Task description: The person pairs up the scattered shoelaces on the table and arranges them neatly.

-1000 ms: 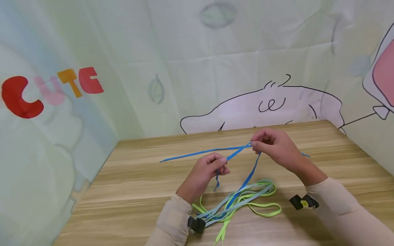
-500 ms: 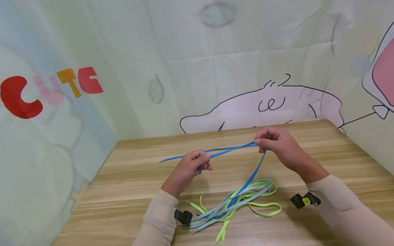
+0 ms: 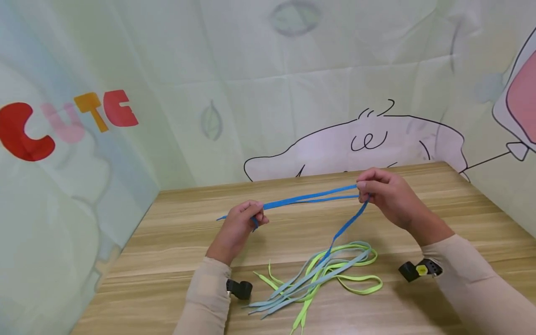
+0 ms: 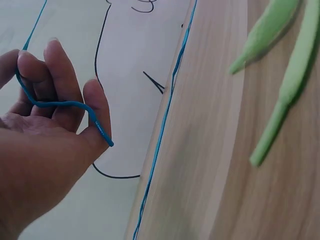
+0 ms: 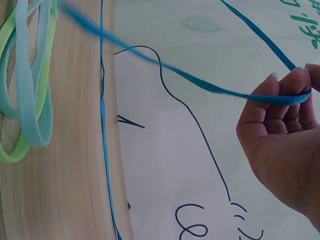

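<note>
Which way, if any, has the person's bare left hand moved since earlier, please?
Yes, the bare left hand has moved leftward, closer to the left edge of the wood-grain table.

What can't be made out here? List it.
Head: lower end of the held flat blue fabric lace, lost among flat pale-blue laces and lime-green laces.
Head: lying blue strand, right end behind the right hand.
Left wrist: lime-green laces, cut off by the edge.
</note>
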The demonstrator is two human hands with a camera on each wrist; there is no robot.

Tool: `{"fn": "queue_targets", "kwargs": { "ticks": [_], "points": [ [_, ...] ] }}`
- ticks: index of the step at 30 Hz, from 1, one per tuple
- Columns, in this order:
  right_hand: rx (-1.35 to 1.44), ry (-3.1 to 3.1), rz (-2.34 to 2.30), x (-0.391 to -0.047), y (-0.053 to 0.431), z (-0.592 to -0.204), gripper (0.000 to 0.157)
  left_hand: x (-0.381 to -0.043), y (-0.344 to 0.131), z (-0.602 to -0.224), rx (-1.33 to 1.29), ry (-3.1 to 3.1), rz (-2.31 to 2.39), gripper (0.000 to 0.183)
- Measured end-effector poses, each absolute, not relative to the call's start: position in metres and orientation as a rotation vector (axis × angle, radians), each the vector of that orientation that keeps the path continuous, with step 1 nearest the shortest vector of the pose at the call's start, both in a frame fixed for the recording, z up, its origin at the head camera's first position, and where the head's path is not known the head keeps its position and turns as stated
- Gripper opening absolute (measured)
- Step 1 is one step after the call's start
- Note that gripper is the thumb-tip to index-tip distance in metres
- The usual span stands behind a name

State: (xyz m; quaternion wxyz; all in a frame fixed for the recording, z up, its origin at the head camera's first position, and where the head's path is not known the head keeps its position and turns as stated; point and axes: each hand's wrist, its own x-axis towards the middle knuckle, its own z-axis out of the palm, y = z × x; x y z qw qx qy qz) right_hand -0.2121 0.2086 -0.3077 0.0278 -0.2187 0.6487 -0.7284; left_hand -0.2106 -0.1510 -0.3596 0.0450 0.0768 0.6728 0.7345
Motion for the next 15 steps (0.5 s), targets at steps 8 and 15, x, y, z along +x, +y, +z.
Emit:
{"fn": "queue_targets", "kwargs": {
  "ticks": [8,15],
  "points": [
    [-0.654,1.99,-2.275,-0.215,0.22,-0.307,0.013,-0.216,-0.162,-0.359,0.177,2.153,2.161,0.03],
    [-0.626,2.054,-2.277,-0.218,0.234,-0.307,0.01,-0.219,-0.167,-0.359,0.139,2.205,2.102,0.026]
  ]
}}
